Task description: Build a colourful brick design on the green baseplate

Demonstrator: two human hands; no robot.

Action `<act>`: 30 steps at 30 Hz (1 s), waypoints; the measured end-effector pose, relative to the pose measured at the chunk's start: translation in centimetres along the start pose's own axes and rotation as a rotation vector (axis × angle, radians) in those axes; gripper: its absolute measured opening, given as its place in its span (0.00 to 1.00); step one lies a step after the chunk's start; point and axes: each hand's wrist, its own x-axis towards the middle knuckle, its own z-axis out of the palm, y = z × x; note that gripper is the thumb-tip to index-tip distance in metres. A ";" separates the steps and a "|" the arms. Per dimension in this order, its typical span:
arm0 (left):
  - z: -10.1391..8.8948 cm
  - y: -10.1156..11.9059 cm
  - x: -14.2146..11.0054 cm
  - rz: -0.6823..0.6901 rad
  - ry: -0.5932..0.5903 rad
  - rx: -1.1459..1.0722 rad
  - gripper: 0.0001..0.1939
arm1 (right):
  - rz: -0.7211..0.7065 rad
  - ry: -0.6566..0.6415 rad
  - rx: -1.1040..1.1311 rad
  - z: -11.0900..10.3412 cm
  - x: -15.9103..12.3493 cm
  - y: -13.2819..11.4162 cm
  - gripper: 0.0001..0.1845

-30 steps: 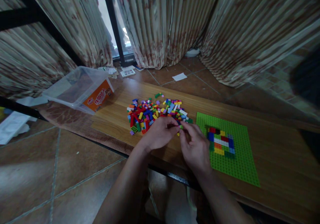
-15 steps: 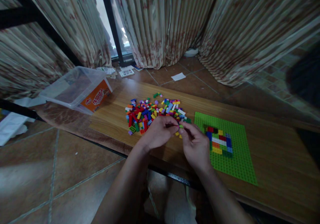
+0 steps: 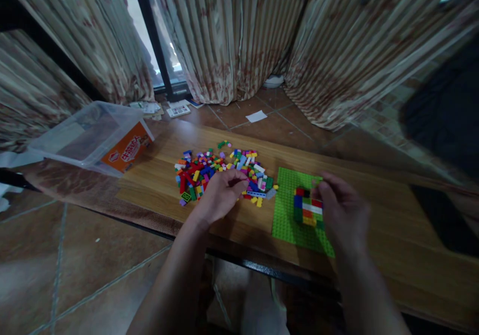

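My left hand [image 3: 220, 198] is above the near side of a pile of small toy bricks [image 3: 204, 168]. Its thumb and fingertips are pinched together; whatever they hold is too small to make out. Over the far right part of a green studded baseplate [image 3: 285, 215] is my right hand [image 3: 344, 210], its fingers closed on a small lime green brick [image 3: 317, 180]. On the baseplate stands a low block of joined bricks [image 3: 307, 208] in red, blue, white, orange, yellow and green. My right hand hides its right part.
A clear plastic box [image 3: 86, 135] with an orange label stands at the left end of the wooden table [image 3: 149, 175]. A dark flat object [image 3: 443, 220] lies at the right. Papers [image 3: 256, 116] lie on the tiled floor before long curtains [image 3: 224, 41].
My hands have moved apart. The right one has carried the lime green brick right, over the baseplate, while the left stays by the pile. The view has turned slightly right.
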 end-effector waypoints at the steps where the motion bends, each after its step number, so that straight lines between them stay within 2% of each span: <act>1: 0.0 0.0 0.0 0.004 0.003 0.007 0.09 | 0.012 0.030 -0.078 -1.0 0.6 0.7 0.19; 3: 0.1 0.2 0.1 0.009 0.004 0.023 0.09 | 0.037 0.033 -0.221 -2.9 1.6 2.1 0.18; 6: 0.3 0.5 0.2 0.010 0.016 0.031 0.08 | 0.046 -0.051 -0.371 -4.6 2.3 3.8 0.17; 11: 0.6 0.6 0.2 0.015 0.039 0.037 0.08 | -0.051 -0.127 -0.534 -5.3 2.6 5.1 0.17; 18: 0.4 0.1 0.5 0.052 0.052 0.077 0.10 | -0.252 -0.242 -0.457 -5.0 2.8 6.1 0.16; 30: 0.6 0.1 0.4 0.066 0.064 0.097 0.08 | -0.185 -0.291 -0.407 -4.7 3.0 6.9 0.17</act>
